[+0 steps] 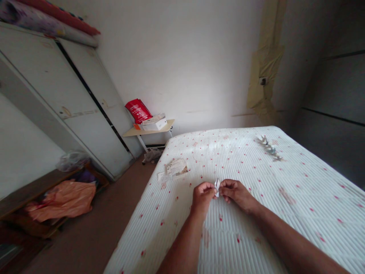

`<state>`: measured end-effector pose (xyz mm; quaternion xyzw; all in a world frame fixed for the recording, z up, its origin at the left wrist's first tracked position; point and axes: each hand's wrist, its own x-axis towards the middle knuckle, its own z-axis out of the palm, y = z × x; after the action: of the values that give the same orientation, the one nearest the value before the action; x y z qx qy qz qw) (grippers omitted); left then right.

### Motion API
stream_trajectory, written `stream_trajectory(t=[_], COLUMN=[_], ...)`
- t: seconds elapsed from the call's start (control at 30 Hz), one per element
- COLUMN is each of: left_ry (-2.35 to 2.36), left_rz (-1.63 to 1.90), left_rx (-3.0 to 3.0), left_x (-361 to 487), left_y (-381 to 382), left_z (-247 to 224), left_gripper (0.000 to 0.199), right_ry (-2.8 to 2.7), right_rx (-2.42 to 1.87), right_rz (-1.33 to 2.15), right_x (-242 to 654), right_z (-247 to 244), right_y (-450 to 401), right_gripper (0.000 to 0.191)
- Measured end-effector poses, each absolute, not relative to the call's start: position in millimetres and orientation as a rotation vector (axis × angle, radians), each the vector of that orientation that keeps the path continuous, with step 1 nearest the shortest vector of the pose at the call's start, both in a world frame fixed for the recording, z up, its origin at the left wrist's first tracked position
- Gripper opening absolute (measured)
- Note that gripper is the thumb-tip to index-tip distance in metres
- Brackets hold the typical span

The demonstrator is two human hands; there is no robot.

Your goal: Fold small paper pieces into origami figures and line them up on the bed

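Two hands (201,195) (237,193) fingertip-pinching folded paper (217,186), ribbed red-flecked bedcover (232,232) beneath, pale wall (185,68), wardrobe (81,99)

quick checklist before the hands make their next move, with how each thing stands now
1. Left hand has the folded paper: ok, thumb and fingers pinch its left side.
2. Right hand pinches it too: cannot tell; fingertips are at its right edge, but the grip is too small to judge.
3. Folds are neat: cannot tell, too small in this view.
4. Printed papers are clear of the hands: ok, they lie apart on the left of the bed.
5. Row of small pieces is clear of the hands: ok, farther off on the right.
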<state>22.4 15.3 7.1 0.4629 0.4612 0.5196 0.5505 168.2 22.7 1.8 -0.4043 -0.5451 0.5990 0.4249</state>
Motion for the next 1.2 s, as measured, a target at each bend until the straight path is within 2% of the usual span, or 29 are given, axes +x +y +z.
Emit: stream_trajectory(t=[0.4, 0.63, 0.97, 1.2], left_ry=[1.080, 1.061, 1.049, 0.827], left_rz=[1.256, 1.232, 1.168, 1.266], left_rx=[1.121, 1.155, 1.086, 0.897], left_x=[23, 20, 18, 21], left_y=[13, 13, 17, 14], left_z=[10, 9, 1, 1], left_gripper=[0.008, 0.004, 0.017, 0.022], right_ry=[-1.420, -1.416, -1.408, -1.397], right_rx=[-1.066, -1.070, -1.107, -1.027], right_rz=[1.389, 1.389, 1.359, 1.276], right_x=[167, 166, 165, 158], right_z=[2, 2, 5, 10], right_y=[21, 20, 20, 17], right_gripper=[0.028, 0.025, 0.028, 0.025])
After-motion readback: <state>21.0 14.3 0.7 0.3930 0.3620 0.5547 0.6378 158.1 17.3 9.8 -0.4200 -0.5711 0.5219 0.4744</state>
